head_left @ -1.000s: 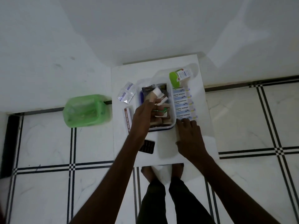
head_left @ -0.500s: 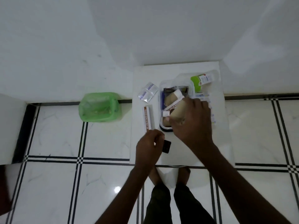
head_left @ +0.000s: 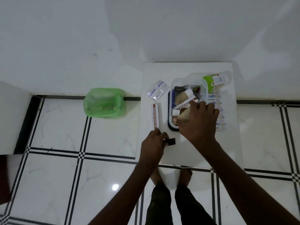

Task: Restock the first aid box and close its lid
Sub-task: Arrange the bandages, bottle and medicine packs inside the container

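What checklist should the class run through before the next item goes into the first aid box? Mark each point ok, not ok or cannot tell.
1. First aid box open for loading: ok.
2. Right hand clear of the box: not ok, over it at a beige bandage roll.
3. Left hand free: not ok, on a small black item.
4. Ointment carton within reach beside the box: ok.
5. Room left in the box: cannot tell, it looks crowded.
6. Lid located: cannot tell.
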Available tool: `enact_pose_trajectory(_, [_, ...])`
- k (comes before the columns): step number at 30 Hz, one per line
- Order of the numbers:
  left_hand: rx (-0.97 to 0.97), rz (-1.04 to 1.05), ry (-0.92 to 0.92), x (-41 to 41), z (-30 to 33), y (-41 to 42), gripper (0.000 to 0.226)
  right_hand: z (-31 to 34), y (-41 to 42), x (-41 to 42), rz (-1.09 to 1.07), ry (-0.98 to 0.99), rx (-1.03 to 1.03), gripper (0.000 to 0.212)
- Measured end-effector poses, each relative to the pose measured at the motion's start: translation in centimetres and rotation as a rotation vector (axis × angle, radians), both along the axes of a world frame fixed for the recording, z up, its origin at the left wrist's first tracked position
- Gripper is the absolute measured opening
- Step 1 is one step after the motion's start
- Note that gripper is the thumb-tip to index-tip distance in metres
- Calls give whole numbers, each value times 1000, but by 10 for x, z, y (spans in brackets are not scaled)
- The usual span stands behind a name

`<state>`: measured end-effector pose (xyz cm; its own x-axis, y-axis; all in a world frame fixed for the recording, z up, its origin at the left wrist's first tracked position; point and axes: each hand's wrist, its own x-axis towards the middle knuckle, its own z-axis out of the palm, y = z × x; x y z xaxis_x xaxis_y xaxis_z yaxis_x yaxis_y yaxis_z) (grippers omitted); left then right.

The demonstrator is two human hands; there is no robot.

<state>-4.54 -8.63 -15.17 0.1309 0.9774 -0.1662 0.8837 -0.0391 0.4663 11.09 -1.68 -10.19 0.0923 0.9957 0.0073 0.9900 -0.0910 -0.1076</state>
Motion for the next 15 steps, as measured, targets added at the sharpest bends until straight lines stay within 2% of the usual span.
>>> enact_pose_trajectory(6, [119, 220, -160, -15, 49, 26, 15, 9, 23, 7, -75, 163, 93, 66])
enact_pose_trajectory(13, [197, 334, -298, -16, 73, 68, 13, -6, 54, -5, 19, -36, -24, 62])
enact_pose_trajectory(15, [209, 324, -314, -11, 74, 78, 14, -7, 55, 2, 89, -80, -63, 54])
